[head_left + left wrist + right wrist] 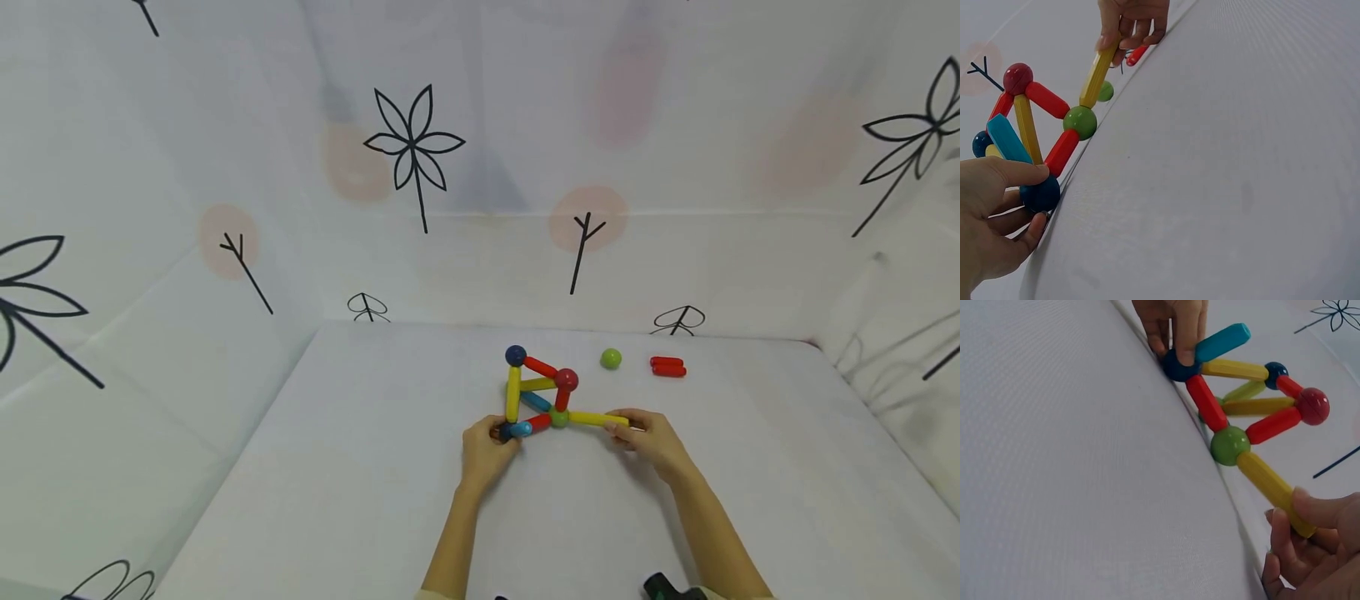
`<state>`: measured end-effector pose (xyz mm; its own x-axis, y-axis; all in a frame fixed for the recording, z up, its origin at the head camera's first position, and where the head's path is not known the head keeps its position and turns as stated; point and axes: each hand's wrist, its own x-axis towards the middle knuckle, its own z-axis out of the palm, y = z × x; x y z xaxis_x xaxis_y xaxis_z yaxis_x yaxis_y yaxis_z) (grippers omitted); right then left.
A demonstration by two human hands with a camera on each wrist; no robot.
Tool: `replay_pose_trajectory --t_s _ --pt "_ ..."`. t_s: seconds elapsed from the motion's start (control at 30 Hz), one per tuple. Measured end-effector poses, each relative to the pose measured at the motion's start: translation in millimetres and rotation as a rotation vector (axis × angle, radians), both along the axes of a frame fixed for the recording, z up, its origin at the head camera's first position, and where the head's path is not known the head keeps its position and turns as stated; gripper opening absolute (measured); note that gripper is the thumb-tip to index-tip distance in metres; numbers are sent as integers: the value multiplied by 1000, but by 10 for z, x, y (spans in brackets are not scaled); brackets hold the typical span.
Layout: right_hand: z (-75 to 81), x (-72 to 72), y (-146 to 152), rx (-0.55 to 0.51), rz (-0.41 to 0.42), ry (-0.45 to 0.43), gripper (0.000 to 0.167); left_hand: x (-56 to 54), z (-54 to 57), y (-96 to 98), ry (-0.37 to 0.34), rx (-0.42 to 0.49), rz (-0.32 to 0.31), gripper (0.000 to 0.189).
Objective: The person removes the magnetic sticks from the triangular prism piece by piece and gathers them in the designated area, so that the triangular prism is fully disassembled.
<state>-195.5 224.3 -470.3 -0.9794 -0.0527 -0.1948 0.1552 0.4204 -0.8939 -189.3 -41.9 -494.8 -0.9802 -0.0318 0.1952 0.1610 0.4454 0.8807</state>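
Observation:
A frame of coloured rods and balls stands on the white table point(360, 500), joined end to end. At its near left corner, my left hand point(486, 454) grips a dark blue ball point(1041, 195) between thumb and fingers. A light blue rod point(1224, 342) sticks out from that ball, and a red rod point(1206, 403) links it to a green ball point(559, 417). My right hand point(651, 440) pinches the outer end of a yellow rod point(1269, 481) whose other end meets the green ball. Above stand a red ball point(566, 380) and another dark blue ball point(515, 356).
Behind the frame, to the right, lies a loose green ball point(611, 358). Two red rods point(667, 367) rest side by side farther right. A pale cloth wall point(495, 267) with leaf drawings rises at the table's back edge. A dark device point(666, 587) shows by my right forearm.

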Motion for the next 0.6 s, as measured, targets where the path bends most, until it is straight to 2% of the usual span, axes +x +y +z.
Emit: replay_pose_trajectory --t_s 0.23,0.3,0.47,0.6 --pt "0 -15 68 -39 142 58 41 21 19 -15 -16 -22 -12 36" --pt "6 -21 65 -55 161 74 42 19 21 -18 -9 -20 -16 36" --pt "13 -4 167 -126 83 53 48 6 0 -10 1 -17 -30 36" --pt "27 13 460 -119 1 38 55 2 -22 -6 26 -23 -35 35"
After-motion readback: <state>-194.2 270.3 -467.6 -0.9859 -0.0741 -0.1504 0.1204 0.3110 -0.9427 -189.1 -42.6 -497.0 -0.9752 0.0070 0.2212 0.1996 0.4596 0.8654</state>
